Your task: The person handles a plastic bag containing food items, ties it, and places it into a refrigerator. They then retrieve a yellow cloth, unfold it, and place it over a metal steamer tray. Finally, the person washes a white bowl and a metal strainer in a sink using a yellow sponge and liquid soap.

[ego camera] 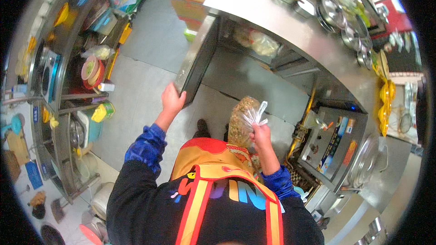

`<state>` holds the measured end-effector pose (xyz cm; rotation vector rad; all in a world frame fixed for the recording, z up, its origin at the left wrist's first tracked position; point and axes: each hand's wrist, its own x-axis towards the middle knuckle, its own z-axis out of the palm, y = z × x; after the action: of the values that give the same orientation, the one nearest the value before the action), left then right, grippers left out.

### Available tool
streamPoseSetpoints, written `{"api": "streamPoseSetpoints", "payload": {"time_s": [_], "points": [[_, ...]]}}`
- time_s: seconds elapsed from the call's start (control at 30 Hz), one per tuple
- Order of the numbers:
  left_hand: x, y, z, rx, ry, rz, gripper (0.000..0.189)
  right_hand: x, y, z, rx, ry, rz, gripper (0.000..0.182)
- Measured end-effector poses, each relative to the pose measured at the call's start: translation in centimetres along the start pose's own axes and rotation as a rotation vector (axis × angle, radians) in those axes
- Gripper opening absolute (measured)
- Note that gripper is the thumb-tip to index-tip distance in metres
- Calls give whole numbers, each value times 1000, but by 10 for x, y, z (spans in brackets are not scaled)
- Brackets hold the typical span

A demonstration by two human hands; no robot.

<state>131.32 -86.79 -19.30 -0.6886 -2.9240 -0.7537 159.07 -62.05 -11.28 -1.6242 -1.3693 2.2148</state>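
My left hand grips the near end of a thick stainless-steel door, which stands swung out from the cabinet under the counter. In my right hand is the gathered, knotted neck of a clear plastic bag. Small brownish pieces fill the bag; I cannot tell what they are. It hangs in front of my orange and red apron, above the floor. Inside the cabinet, beyond the door, lies another plastic bag with pale contents.
A steel counter carries several pots and pans. At left stands a metal shelf rack with bowls and packages. Cardboard boxes are stacked beyond the door. A yellow pipe runs at right beside a steel-framed unit.
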Motion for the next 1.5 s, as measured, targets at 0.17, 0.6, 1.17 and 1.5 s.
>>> {"api": "streamPoseSetpoints", "payload": {"time_s": [0.17, 0.6, 1.17, 1.5], "points": [[49, 2, -14, 127, 34, -181, 78, 16, 6, 34, -100, -105, 20, 7], [141, -50, -43, 338, -62, -295, 77, 66, -30, 124, -243, -108, 40, 12], [249, -96, 42, 315, 963, 202, 20, 436, 39, 156, -167, -168, 0, 16], [281, -130, 55, 640, 1142, 323, 28, 568, 55, 195, -2, -299, -92, 14]]}}
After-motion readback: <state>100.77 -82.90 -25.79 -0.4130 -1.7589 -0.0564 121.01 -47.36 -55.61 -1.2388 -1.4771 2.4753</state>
